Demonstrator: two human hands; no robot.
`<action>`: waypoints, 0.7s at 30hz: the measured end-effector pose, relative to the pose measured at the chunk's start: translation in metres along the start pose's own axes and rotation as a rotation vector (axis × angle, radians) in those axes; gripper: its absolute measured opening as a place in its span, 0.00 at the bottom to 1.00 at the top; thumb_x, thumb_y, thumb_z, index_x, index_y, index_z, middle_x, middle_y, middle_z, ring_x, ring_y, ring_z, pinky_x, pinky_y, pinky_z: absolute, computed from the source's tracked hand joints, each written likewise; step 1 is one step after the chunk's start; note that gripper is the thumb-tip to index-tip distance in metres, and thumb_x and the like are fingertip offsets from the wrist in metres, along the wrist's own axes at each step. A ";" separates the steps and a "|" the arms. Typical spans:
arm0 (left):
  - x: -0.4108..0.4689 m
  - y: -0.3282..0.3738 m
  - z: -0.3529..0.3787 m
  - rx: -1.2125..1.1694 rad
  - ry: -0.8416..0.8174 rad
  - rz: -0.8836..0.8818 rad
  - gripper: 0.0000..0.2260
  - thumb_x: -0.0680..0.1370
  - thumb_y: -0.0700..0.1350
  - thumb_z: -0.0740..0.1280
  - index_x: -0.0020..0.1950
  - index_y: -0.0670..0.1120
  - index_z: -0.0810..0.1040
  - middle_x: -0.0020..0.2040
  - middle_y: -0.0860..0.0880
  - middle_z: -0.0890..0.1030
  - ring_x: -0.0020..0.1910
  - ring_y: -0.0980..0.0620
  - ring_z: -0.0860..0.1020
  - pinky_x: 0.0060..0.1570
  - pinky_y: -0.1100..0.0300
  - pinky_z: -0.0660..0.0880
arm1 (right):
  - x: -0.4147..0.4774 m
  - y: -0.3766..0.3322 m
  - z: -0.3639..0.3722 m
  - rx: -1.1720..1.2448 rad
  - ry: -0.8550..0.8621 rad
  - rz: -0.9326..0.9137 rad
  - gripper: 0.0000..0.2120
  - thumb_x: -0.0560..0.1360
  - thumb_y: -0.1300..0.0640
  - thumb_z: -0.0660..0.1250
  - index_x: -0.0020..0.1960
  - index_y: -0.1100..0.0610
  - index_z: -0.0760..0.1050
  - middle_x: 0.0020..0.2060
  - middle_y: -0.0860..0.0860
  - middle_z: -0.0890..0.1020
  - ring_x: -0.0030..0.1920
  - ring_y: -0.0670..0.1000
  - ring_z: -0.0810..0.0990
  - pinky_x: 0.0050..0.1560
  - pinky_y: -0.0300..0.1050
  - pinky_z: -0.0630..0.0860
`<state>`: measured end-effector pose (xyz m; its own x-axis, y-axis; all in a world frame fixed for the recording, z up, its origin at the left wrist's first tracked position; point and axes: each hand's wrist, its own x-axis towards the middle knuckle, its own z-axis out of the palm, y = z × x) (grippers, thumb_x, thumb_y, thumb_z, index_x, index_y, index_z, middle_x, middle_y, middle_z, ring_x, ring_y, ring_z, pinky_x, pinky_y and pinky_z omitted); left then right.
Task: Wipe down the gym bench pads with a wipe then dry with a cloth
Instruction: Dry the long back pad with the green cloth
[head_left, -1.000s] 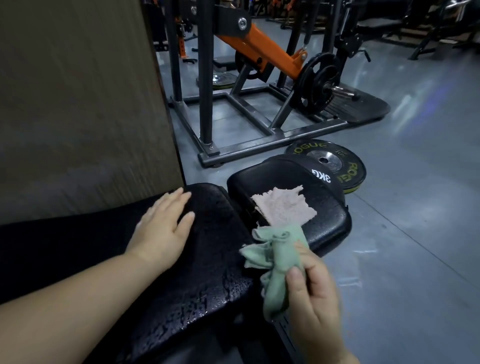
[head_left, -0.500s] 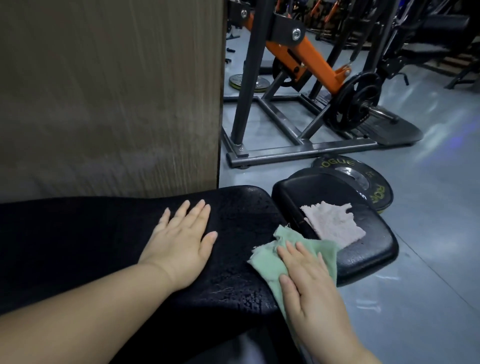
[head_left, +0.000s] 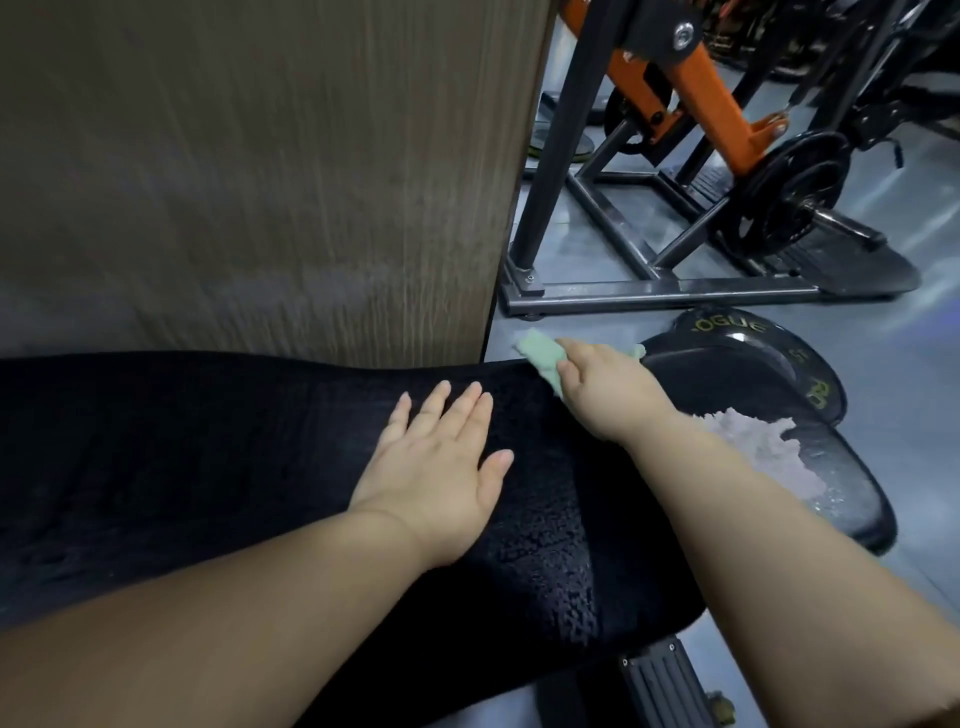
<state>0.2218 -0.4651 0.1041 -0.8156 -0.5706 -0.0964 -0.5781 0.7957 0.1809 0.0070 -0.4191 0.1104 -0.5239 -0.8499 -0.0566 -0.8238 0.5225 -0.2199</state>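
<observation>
A long black bench pad (head_left: 208, 457) runs across the view, beaded with water near its right end. My left hand (head_left: 441, 467) lies flat on it with fingers straight. My right hand (head_left: 608, 389) presses a light green cloth (head_left: 537, 353) onto the pad's far right corner; most of the cloth is under the hand. A crumpled pinkish wipe (head_left: 763, 447) lies on the smaller black seat pad (head_left: 831, 499) to the right, partly hidden by my right forearm.
A brown wood-grain panel (head_left: 260, 171) stands right behind the bench. A black weight plate (head_left: 753, 343) lies on the grey floor beyond the seat pad. A steel and orange machine frame (head_left: 649, 291) with a loaded plate stands further back.
My right hand has slid the green cloth from the pad's near right edge up to its far right corner. My left hand has stayed flat on the pad. The camera has moved closer.
</observation>
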 end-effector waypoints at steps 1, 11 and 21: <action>0.000 0.000 0.001 0.001 -0.001 0.001 0.28 0.82 0.59 0.40 0.80 0.50 0.41 0.80 0.55 0.40 0.78 0.53 0.37 0.75 0.49 0.35 | 0.009 -0.002 -0.001 -0.009 -0.023 0.017 0.18 0.82 0.51 0.50 0.66 0.56 0.69 0.64 0.57 0.75 0.63 0.58 0.72 0.59 0.48 0.66; 0.000 -0.001 0.002 0.034 -0.014 -0.015 0.27 0.82 0.59 0.40 0.80 0.50 0.42 0.80 0.56 0.41 0.78 0.53 0.38 0.76 0.49 0.37 | 0.001 -0.005 -0.004 0.032 -0.011 0.095 0.18 0.82 0.49 0.51 0.65 0.56 0.69 0.62 0.59 0.75 0.62 0.59 0.72 0.54 0.48 0.65; -0.003 0.001 -0.002 0.019 -0.020 -0.012 0.27 0.82 0.58 0.39 0.80 0.50 0.42 0.80 0.56 0.41 0.78 0.53 0.38 0.76 0.49 0.38 | -0.133 0.013 0.011 0.166 0.217 0.118 0.21 0.80 0.52 0.57 0.72 0.54 0.65 0.68 0.49 0.71 0.66 0.50 0.68 0.63 0.41 0.62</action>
<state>0.2236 -0.4634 0.1069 -0.8088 -0.5761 -0.1178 -0.5881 0.7926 0.1614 0.0684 -0.2995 0.1043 -0.6624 -0.7404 0.1145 -0.7175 0.5830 -0.3811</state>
